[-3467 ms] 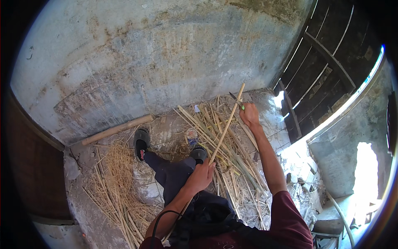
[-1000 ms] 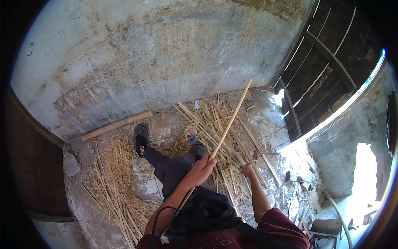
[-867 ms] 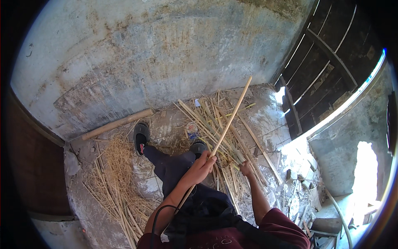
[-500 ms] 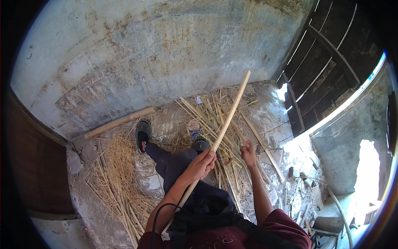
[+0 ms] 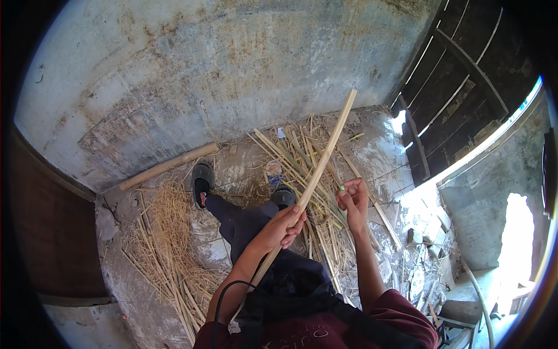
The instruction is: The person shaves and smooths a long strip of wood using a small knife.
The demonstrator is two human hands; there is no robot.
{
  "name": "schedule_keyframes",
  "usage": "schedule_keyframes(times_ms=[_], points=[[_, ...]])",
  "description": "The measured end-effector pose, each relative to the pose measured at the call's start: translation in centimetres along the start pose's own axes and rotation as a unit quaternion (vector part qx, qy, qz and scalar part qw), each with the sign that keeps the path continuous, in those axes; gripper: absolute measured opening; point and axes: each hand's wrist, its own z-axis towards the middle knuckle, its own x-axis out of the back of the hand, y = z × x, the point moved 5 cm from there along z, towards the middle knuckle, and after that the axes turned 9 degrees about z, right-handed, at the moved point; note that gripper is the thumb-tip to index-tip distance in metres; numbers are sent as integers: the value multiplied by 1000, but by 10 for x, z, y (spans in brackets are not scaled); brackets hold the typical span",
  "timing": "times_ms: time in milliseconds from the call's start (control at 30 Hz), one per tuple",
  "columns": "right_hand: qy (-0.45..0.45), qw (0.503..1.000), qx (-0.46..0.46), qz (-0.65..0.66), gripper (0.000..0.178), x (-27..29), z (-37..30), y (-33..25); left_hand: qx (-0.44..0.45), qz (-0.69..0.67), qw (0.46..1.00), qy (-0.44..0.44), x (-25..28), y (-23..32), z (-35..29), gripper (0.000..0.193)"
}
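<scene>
A long, pale split-bamboo strip (image 5: pixel 331 146) slants across the middle, its far end raised toward the wall and its near end passing under my left forearm. My left hand (image 5: pixel 283 228) is wrapped around it at mid-length, thumb along the top. To the right of the strip and apart from it, my right hand (image 5: pixel 356 203) is raised with bent fingers. Between its thumb and fingers shows a small pale green tip (image 5: pixel 342 188); the rest of that object is hidden. Below lies a loose pile of split bamboo strips (image 5: pixel 290 160).
A heap of straw-like shavings (image 5: pixel 168 224) with long strips lies at left. A bamboo pole (image 5: pixel 168 167) rests along the stained wall (image 5: pixel 215 75). My shoes (image 5: pixel 202 180) stand between the heaps. Rubble (image 5: pixel 433 238) lies at right, near a dark plank door (image 5: pixel 459 87).
My right hand has turned and lifted slightly, bringing the small green tip into sight. The bamboo strip's far end has shifted a little up and right, still in my left hand.
</scene>
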Motion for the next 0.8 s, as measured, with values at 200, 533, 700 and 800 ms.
schedule_keyframes(times_ms=[200, 533, 700, 800], points=[[-74, 991, 43, -105, 20, -29, -15, -6, 12, -6, 1000, -5, 0, -1, -3, 41], [-124, 953, 42, -272, 18, -44, -23, -10, -2, -3, 1000, -11, 0, -2, -3, 28], [-130, 940, 118, -292, 16, -53, -24, -20, 14, 11, 1000, -2, 1, -5, -3, 30], [-149, 930, 135, -307, 15, -56, -26, -22, 15, 6, 1000, -3, 1, -5, -3, 33]])
